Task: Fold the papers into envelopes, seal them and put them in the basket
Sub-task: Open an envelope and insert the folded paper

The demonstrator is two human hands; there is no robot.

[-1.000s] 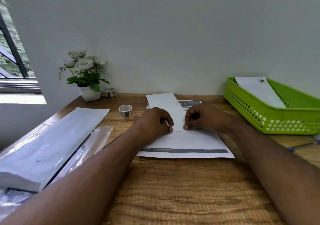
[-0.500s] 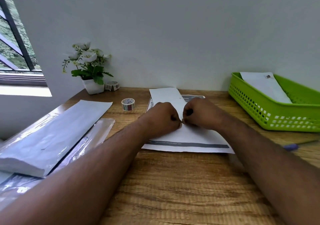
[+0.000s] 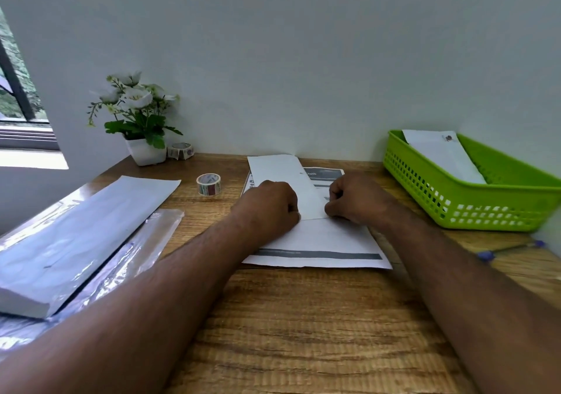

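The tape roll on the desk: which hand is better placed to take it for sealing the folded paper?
Probably the left hand. The tape roll stands just left of it, nothing between. The right hand would have to cross over the folded paper.

The printed sheet at frame centre is partly hidden under both fists; its print is too small to read.

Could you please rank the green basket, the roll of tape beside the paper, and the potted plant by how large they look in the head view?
1. green basket
2. potted plant, though it stands farther back, so the gap is unsure
3. roll of tape
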